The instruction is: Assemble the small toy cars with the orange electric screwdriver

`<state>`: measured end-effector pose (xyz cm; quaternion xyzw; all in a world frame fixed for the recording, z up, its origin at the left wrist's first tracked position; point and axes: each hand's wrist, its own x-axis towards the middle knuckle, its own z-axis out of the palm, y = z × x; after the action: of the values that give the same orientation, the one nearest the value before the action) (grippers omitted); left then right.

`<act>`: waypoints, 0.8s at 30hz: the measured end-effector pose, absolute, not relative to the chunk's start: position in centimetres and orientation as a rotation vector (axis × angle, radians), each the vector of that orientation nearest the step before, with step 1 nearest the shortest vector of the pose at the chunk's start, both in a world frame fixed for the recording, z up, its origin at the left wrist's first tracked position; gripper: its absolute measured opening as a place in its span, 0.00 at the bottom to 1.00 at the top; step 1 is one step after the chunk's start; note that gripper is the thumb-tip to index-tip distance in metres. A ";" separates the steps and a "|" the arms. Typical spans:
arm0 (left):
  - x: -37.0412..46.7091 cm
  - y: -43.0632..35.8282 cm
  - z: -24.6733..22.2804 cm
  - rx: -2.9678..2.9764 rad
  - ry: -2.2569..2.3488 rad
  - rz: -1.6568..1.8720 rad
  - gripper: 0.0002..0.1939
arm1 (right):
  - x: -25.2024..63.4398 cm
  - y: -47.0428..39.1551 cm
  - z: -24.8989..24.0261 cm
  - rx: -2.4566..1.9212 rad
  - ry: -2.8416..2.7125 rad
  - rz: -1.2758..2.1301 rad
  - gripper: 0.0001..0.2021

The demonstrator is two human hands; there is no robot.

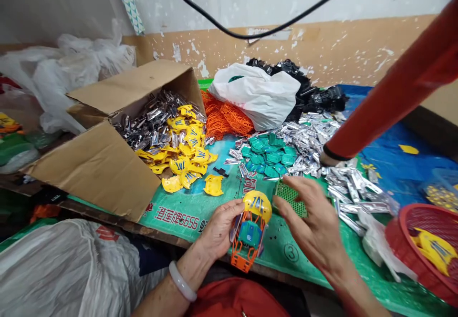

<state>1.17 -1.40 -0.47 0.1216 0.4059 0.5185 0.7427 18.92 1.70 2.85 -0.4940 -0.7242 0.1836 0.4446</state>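
My left hand (222, 226) grips a toy car body (249, 233) by its left side, above the table's front edge. The body joins an orange frame, a green middle piece and a yellow hood with blue lettering. To its right hovers my right hand (312, 224), fingers spread and nothing in them. Beneath those fingers lies a green perforated basket (290, 198), partly hidden by the hand. Beyond the hands, loose yellow hoods (193, 159) spill from a cardboard box, and a heap of green pieces (268, 155) lies in the middle.
The open cardboard box (103, 164) stands at left. Silvery parts (315, 136) spread around a slanting red pole (386, 83). Orange frames (225, 117), a white bag (255, 93) and black parts (307, 93) are piled behind. At right sits a red basket (404, 240).
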 end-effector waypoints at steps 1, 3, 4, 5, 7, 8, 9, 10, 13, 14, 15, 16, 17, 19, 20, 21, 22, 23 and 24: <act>1.1 -1.3 -0.4 0.269 0.883 1.127 0.13 | 18.7 2.1 2.5 -1.252 -1.841 0.731 0.19; 0.9 -1.2 -0.3 0.266 0.886 1.100 0.11 | 18.5 3.2 1.9 -1.290 -1.826 1.311 0.21; 0.8 -1.2 -0.3 0.258 0.887 1.080 0.10 | 18.5 3.7 1.8 -1.306 -1.773 1.506 0.23; 0.8 -1.1 -0.3 0.247 0.886 1.057 0.10 | 18.5 4.2 1.8 -1.320 -1.716 1.630 0.24; 0.7 -1.1 -0.3 0.221 0.879 1.016 0.10 | 18.5 4.7 1.8 -1.357 -1.611 1.721 0.25; 0.7 -1.1 -0.3 0.208 0.877 1.006 0.10 | 18.5 4.8 1.9 -1.367 -1.571 1.736 0.25; 0.7 -1.1 -0.3 0.197 0.876 0.997 0.10 | 18.5 4.8 1.9 -1.364 -1.537 1.757 0.25; 0.7 -1.0 -0.4 0.190 0.876 0.991 0.09 | 18.4 4.7 1.9 -1.358 -1.496 1.793 0.24; 0.8 -0.7 -0.3 0.182 0.878 0.964 0.08 | 18.1 4.4 1.8 -1.325 -1.335 1.898 0.21; 0.9 -0.6 -0.2 0.182 0.878 0.949 0.08 | 17.9 4.3 1.7 -1.319 -1.281 1.912 0.21; 0.9 -0.4 -0.1 0.183 0.880 0.933 0.08 | 17.7 4.3 1.5 -1.319 -1.237 1.912 0.20; 1.0 -0.3 0.0 0.186 0.883 0.916 0.08 | 17.6 4.2 1.4 -1.320 -1.207 1.900 0.20; 1.0 -0.2 0.2 0.190 0.887 0.903 0.09 | 17.4 4.2 1.3 -1.323 -1.191 1.884 0.19; 1.0 -0.3 0.7 0.202 0.897 0.885 0.11 | 17.2 4.1 1.1 -1.326 -1.173 1.864 0.19; 1.0 -0.4 1.1 0.207 0.901 0.877 0.12 | 17.1 4.1 1.0 -1.325 -1.163 1.859 0.18; 0.9 -0.7 1.4 0.215 0.907 0.879 0.13 | 17.1 4.1 1.0 -1.323 -1.154 1.856 0.18; 0.8 -1.1 1.8 0.226 0.914 0.884 0.13 | 17.0 4.0 0.9 -1.320 -1.146 1.855 0.18; 0.6 -1.6 2.2 0.237 0.923 0.897 0.12 | 17.0 4.0 0.9 -1.317 -1.139 1.856 0.18; 0.5 -2.1 2.5 0.272 0.945 0.951 0.10 | 17.0 3.9 1.0 -1.313 -1.132 1.856 0.17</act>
<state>0.50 -2.08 2.51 0.1258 0.4363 0.4391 0.7752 17.03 3.93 0.97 -0.4938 -0.4258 0.6980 0.2961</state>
